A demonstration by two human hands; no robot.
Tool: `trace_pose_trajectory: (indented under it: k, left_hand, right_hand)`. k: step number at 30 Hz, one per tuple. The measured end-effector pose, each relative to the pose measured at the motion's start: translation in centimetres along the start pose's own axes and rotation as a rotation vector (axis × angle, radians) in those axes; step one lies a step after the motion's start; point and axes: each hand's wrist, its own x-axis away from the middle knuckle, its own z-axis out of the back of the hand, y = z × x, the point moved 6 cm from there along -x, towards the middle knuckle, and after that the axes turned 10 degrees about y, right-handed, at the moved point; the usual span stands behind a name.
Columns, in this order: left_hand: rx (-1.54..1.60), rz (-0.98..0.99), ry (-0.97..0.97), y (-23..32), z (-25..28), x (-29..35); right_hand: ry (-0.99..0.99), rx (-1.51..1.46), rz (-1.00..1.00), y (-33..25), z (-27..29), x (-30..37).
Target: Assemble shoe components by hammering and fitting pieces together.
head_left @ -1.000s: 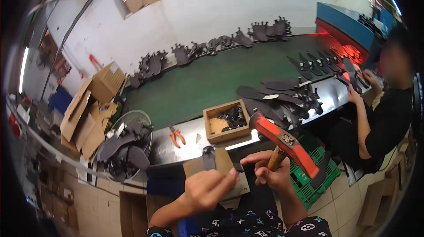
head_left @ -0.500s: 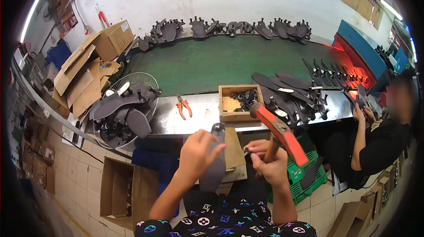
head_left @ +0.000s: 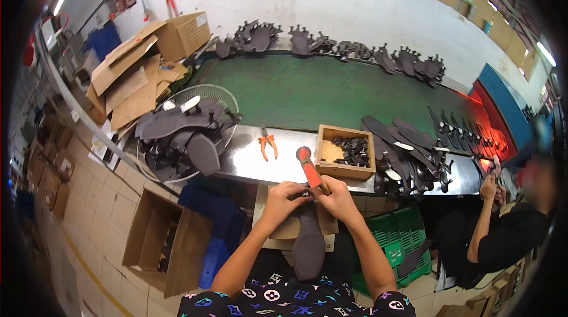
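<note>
A dark grey shoe sole (head_left: 309,243) lies lengthwise in front of me, its broad end toward my lap. Under its far end is a tan board (head_left: 285,229). My left hand (head_left: 281,203) is closed at that far end, fingers pinched on a small dark part that they mostly hide. Close beside it, my right hand (head_left: 338,200) grips the wooden handle of a hammer (head_left: 309,170) with an orange-red head. The hammer head points away from me, above the bench edge. Right fingertips also meet at the sole's far end; what they touch there is hidden.
Orange-handled pliers (head_left: 268,144) and a wooden box (head_left: 345,170) of small black parts sit on the metal bench. A wire basket (head_left: 235,101) of soles stands left, more soles (head_left: 408,139) right. Behind runs a green belt (head_left: 343,89). A co-worker (head_left: 509,228) sits at right, beyond a green crate (head_left: 408,231).
Both hands have come together at the sole's far end. The left hand has lowered and closed. The hammer head has swung left, and the sole has moved toward my lap. The view has shifted.
</note>
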Motion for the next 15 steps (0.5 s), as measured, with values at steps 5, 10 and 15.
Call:
trace_pose_trajectory:
  k: [5, 10, 15]
  left_hand:
    - [0.028, 0.083, -0.028, -0.2, 0.4, 0.3]
    - [0.059, 0.072, -0.036, -0.7, 0.4, 0.3]
    - [0.047, 0.022, -0.051, 0.6, 0.6, 0.1]
  right_hand:
    - [0.006, -0.035, 0.135, -0.7, -0.5, 0.8]
    - [0.004, 0.029, 0.207, -1.6, -0.4, 0.8]
    - [-0.049, 0.084, 0.202, -2.3, -0.4, 1.0]
